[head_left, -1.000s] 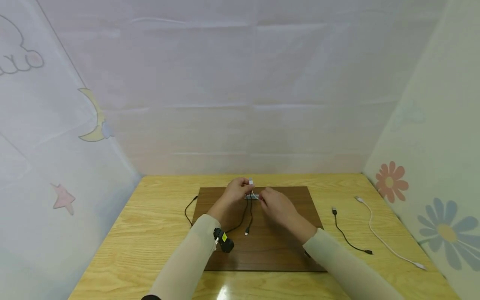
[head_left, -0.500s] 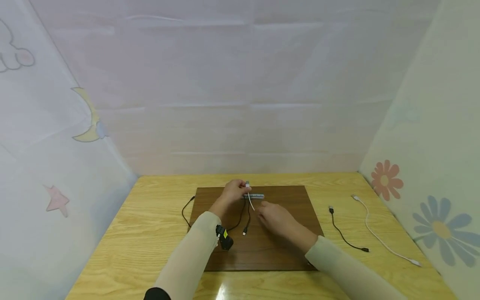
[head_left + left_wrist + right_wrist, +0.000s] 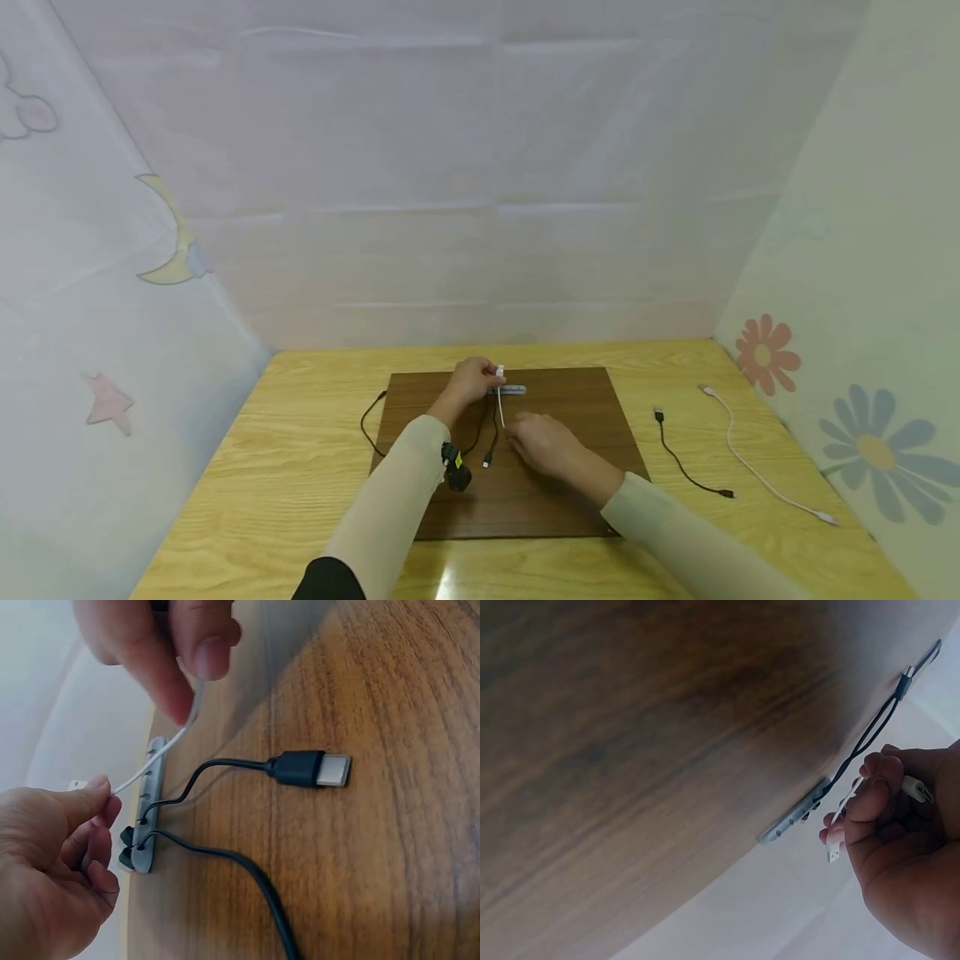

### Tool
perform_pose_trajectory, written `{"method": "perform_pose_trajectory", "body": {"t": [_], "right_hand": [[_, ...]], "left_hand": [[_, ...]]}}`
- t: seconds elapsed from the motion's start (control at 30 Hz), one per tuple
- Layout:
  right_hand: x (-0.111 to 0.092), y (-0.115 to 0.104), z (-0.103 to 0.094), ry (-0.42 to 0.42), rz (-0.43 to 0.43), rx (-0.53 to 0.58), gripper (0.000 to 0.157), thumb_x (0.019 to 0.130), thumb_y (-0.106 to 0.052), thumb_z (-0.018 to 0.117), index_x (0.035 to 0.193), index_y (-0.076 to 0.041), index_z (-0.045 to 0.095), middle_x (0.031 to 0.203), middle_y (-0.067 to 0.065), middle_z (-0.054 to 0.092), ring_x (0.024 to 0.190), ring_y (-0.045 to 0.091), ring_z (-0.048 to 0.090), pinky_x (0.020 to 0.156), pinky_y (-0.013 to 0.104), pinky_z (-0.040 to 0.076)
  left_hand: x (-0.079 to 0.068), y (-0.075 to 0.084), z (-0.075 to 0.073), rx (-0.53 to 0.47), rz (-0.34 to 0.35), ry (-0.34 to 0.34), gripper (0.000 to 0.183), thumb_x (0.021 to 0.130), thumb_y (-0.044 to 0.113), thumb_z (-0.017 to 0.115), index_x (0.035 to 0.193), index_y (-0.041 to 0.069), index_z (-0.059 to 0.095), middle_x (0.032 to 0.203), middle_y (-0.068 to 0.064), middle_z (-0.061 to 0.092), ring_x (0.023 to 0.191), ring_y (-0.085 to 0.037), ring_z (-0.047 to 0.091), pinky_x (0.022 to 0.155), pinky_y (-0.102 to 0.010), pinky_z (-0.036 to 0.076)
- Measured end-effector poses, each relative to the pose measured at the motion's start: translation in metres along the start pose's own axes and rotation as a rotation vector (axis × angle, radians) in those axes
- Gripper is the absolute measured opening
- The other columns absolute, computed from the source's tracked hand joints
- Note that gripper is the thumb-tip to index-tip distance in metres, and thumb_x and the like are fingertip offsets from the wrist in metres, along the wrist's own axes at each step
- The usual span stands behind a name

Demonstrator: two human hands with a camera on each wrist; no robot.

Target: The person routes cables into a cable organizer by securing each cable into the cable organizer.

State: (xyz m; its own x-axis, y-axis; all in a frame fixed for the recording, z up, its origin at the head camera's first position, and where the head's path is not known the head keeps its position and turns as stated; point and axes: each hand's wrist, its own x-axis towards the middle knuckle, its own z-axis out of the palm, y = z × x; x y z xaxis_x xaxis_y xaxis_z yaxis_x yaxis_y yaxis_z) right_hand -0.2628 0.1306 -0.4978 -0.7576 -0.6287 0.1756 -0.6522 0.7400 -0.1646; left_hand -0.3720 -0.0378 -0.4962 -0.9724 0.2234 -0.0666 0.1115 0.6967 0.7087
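A white USB cable (image 3: 501,408) is stretched between my two hands. My left hand (image 3: 469,380) pinches it just below its USB plug (image 3: 500,370), beside the grey cable clip (image 3: 513,389) at the board's far edge. Nearer me, my right hand (image 3: 546,443) pinches the cable lower down; the cable's white other connector (image 3: 917,789) shows within that hand in the right wrist view. In the left wrist view the white cable (image 3: 154,759) passes over the clip (image 3: 152,799). Two black cables sit in slots at one end of the clip, one ending in a silver-tipped connector (image 3: 304,769).
A dark brown board (image 3: 525,517) lies on the yellow wooden table (image 3: 300,500). To the right lie a short black USB cable (image 3: 678,461) and another white cable (image 3: 757,475). A black cable loop (image 3: 363,421) hangs past the board's left edge. Patterned cloth walls enclose the table.
My right hand has drawn back toward me, away from the clip, and the white cable has straightened. My left hand still holds the plug end near the clip. The head view has shifted slightly.
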Motion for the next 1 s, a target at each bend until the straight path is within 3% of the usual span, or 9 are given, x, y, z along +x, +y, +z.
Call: {"method": "perform_pose_trajectory", "body": {"t": [0.3,0.77,1.0], "right_hand": [[0.007,0.000,0.001,0.008,0.042,0.013,0.007,0.094,-0.009,0.070,0.088,-0.007,0.074,0.080,0.002,0.060,0.069,0.018,0.065,0.060,0.033,0.054],[0.009,-0.002,0.005,-0.027,0.055,0.026,0.005,0.093,-0.007,0.072,0.088,-0.007,0.074,0.082,0.003,0.060,0.072,0.021,0.066,0.062,0.035,0.055],[0.010,-0.004,0.004,-0.039,0.060,0.027,0.007,0.093,-0.009,0.072,0.087,-0.007,0.072,0.081,0.002,0.059,0.071,0.021,0.065,0.061,0.036,0.054]], "left_hand": [[0.005,0.001,0.004,0.046,0.022,0.060,0.018,0.095,0.023,0.074,0.105,0.008,0.072,0.102,-0.007,0.073,0.090,-0.021,0.065,0.076,-0.034,0.053],[0.010,-0.012,0.011,0.096,0.016,0.052,0.022,0.094,0.023,0.074,0.111,0.009,0.073,0.105,-0.006,0.073,0.096,-0.022,0.067,0.080,-0.037,0.054],[0.009,-0.011,0.012,0.095,0.037,0.045,0.022,0.094,0.022,0.075,0.111,0.008,0.073,0.106,-0.007,0.072,0.096,-0.023,0.066,0.079,-0.036,0.055]]}}
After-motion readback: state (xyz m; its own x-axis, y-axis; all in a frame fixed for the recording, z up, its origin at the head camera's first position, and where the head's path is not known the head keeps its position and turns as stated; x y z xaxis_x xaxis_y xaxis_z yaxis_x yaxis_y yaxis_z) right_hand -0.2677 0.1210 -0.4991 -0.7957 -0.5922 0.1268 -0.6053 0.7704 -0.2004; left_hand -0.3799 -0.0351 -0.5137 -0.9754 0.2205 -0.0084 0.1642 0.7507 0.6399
